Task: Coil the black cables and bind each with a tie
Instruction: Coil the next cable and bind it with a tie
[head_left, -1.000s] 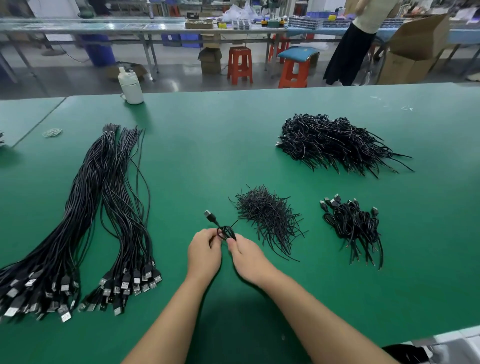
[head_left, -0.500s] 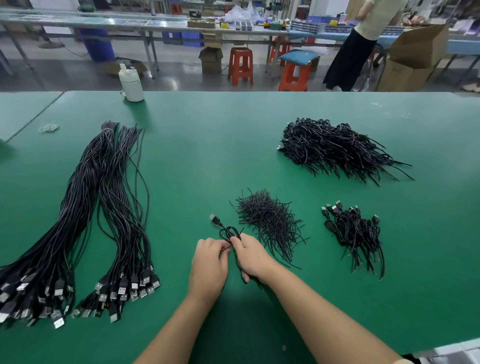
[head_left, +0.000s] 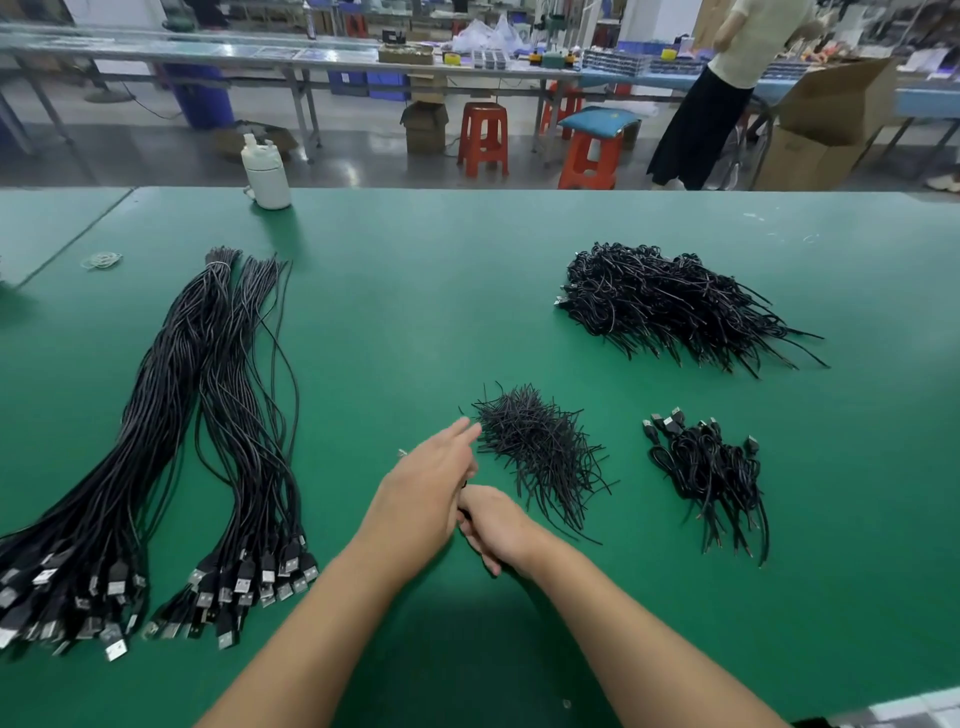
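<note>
A broad green work mat (head_left: 415, 291) covers the table, and behind it lies a workshop floor with long metal benches (head_left: 291, 54), orange plastic stools (head_left: 483, 137), open cardboard boxes (head_left: 826, 119) and a person in a pale top and black skirt (head_left: 711, 98) standing at the far bench. A white plastic bottle (head_left: 266, 174) stands near the mat's far edge, and a small loop of clear bands (head_left: 101, 260) lies at far left.

On the left two long bundles of straight black USB cables (head_left: 171, 441) stretch toward the camera, their metal plugs fanned out at the near end. At far right sits a large heap of coiled black cables (head_left: 670, 304); nearer, a smaller heap of coiled cables with plugs (head_left: 706, 467). Between the bundles and that small heap lies a loose pile of short black wire ties (head_left: 540, 447).

The hands meet just in front of the tie pile. The left hand (head_left: 426, 493) has its fingers stretched out straight, tips reaching the near-left edge of the ties. The right hand (head_left: 493, 525) lies just under and beside it, fingers curled downward; a sliver of something black (head_left: 464, 484) shows where the two hands meet, but what it is, and whether the right hand grips it, cannot be told
</note>
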